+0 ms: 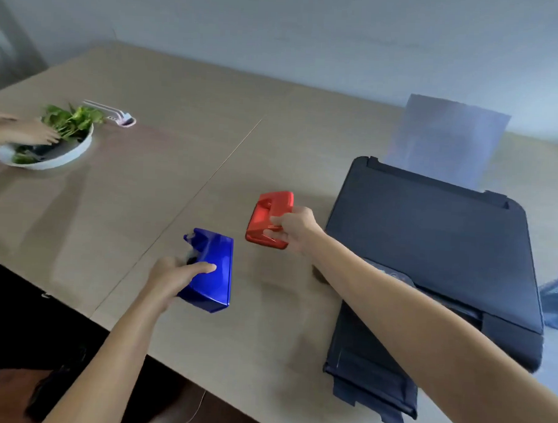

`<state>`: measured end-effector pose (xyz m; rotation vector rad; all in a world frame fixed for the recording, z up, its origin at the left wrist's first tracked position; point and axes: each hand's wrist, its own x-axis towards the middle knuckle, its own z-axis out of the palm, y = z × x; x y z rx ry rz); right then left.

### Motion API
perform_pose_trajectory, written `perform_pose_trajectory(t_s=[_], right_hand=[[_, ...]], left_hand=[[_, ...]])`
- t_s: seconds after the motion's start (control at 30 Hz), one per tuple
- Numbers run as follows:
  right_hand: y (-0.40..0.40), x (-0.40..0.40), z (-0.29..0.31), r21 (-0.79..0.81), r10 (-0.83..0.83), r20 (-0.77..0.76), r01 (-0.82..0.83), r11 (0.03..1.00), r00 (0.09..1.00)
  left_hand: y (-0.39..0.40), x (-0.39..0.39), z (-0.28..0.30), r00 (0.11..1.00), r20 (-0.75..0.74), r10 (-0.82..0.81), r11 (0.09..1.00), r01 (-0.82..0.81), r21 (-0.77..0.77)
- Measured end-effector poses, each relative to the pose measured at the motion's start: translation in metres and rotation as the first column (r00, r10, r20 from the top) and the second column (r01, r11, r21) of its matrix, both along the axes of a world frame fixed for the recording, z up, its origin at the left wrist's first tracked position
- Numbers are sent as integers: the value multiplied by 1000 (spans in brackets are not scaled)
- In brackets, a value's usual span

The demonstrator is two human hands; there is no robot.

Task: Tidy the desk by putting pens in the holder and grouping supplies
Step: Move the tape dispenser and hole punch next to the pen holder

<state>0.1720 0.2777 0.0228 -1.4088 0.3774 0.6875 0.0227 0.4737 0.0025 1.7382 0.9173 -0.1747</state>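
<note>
1. Pale wood desk (144,189) stood against a plain grey-white wall, with one seam across the top.
2. Counted: two hole punches, one black printer (429,250), one white bowl (79,150) of greens with another person's hand (38,135) in it.
3. Left hand (172,278) gripped the glossy blue punch (214,272), tilted, mid-desk.
4. Right hand (294,226) clasped the red punch (268,217), just beside the printer.

Blue hole punch (216,266); red hole punch (269,219); black printer (430,237); light tan wood-tone desk (144,180); white bowl (72,151), green leaves (74,121); blue mesh holder (556,301).
</note>
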Motion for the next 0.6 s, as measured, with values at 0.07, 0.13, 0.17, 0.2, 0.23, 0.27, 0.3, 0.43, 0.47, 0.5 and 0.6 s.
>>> perform_pose_trajectory(t_s=[0.07, 0.13, 0.17, 0.2, 0.23, 0.27, 0.3, 0.43, 0.47, 0.5, 0.6], right_hand=[[-26, -3, 30, 42, 20, 75, -23, 999, 997], [-56, -6, 59, 78, 21, 121, -31, 996, 992], [-77, -9, 72, 91, 15, 144, -28, 995, 989], [-100, -12, 83, 103, 6, 165, -23, 994, 986], [-124, -15, 94, 109, -14, 184, -6, 994, 983], [-149, -19, 103, 115, -35, 198, 12, 993, 980], [-176, -24, 110, 120, -61, 213, 36, 992, 975], [-292, -46, 127, 117, -171, 296, 142, 983, 940], [-321, -54, 129, 117, -202, 320, 172, 978, 926], [-355, -64, 130, 108, -236, 347, 211, 972, 908], [-441, -95, 127, 90, -341, 368, 332, 939, 865]], left_hand=[[-19, 5, 26, 998, 64, -15, 1000, 14, 8], [-43, 9, 52, 988, 141, -60, 998, 57, 24], [-60, 10, 64, 981, 171, -94, 996, 90, 29], [-78, 12, 73, 973, 194, -128, 992, 124, 32], [-98, 14, 82, 965, 210, -157, 988, 153, 36], [-118, 15, 89, 956, 227, -185, 983, 182, 35], [-140, 16, 93, 942, 252, -221, 975, 221, 27], [-241, 20, 101, 868, 315, -384, 912, 411, -18], [-269, 21, 100, 843, 323, -430, 888, 460, -20], [-300, 21, 97, 819, 322, -475, 862, 507, -18], [-385, 15, 85, 745, 300, -596, 772, 634, -40]])
